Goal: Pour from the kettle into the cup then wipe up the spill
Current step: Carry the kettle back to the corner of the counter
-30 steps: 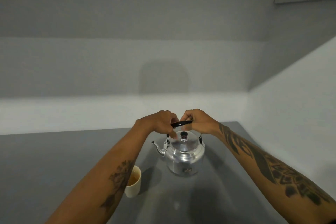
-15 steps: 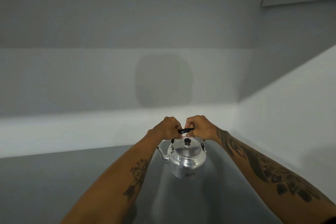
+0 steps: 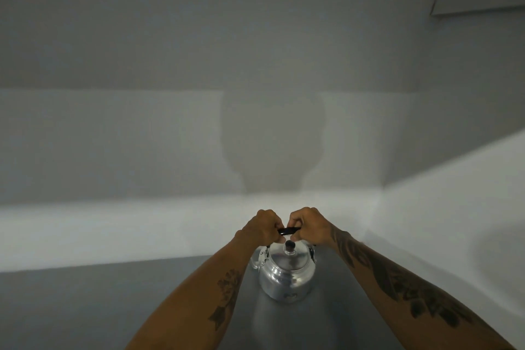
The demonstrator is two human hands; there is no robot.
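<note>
Left hand [image 3: 262, 227]: grip closed on black handle [image 3: 289, 230].
Right hand [image 3: 307, 225]: same handle, grip closed.
Shiny silver metal kettle [image 3: 287, 273]: lower centre, above grey counter [image 3: 85, 307].

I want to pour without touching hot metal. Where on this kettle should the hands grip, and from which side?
Grip the black handle, coming down from above. It arches over the lid knob, clear of the shiny kettle body, and both the left hand and right hand are closed on it now. The spout points left, so tipping that way should pour.
</note>
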